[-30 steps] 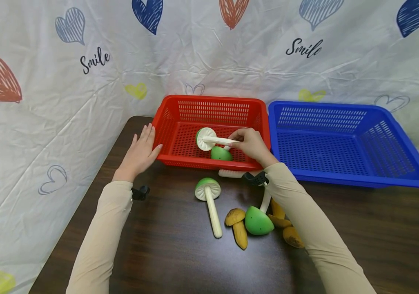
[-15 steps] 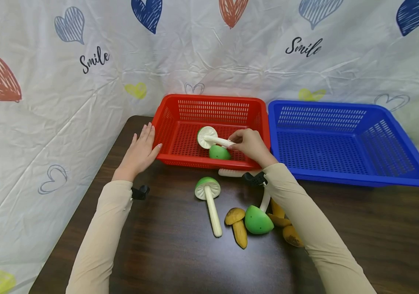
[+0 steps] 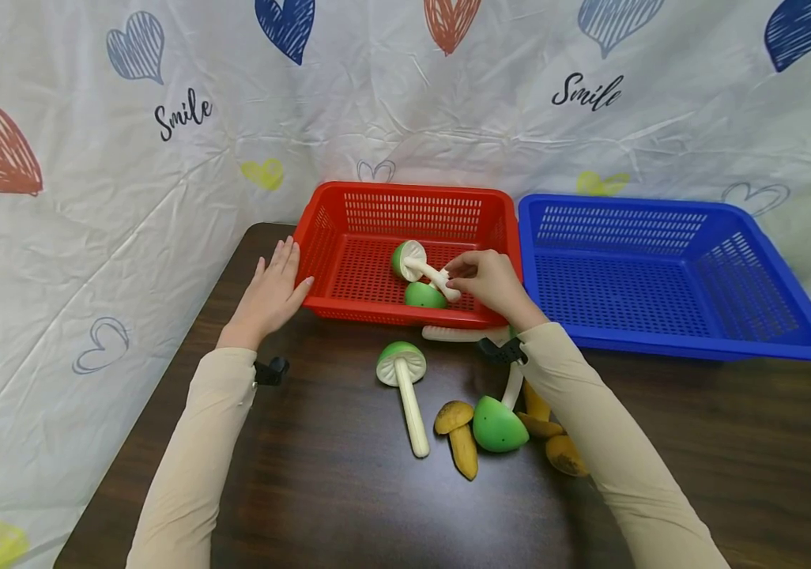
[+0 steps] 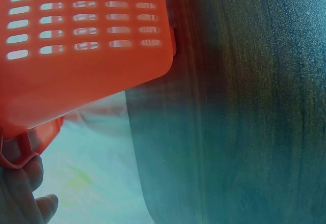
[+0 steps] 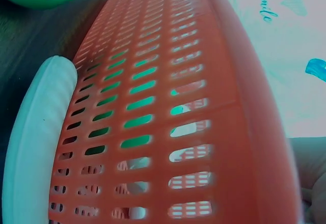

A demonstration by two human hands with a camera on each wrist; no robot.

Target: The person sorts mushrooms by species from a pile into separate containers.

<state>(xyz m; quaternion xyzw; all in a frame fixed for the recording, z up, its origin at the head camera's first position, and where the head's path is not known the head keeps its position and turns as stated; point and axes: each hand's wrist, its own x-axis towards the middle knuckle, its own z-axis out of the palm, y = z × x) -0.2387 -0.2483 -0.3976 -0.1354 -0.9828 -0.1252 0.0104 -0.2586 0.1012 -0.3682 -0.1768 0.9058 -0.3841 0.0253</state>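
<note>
My left hand lies with straight fingers against the left rim of a red basket. In the left wrist view, fingertips show at the basket's rim. Inside the basket, a toy mushroom with a green cap and white stem lies across a second green-capped mushroom. My right hand is over the basket's right part, thumb and fingers parted beside the upper mushroom's stem end; any light contact is hard to make out. The right wrist view shows mostly the basket's front wall.
A blue basket stands right of the red one. On the dark table lie a green-capped mushroom, a brown mushroom, another green-capped one and more brown ones. A white stem lies along the red basket's front.
The upper mushroom has tilted and come down onto the other, its stem end slipping from my right fingers, which have parted. The left hand keeps its place.
</note>
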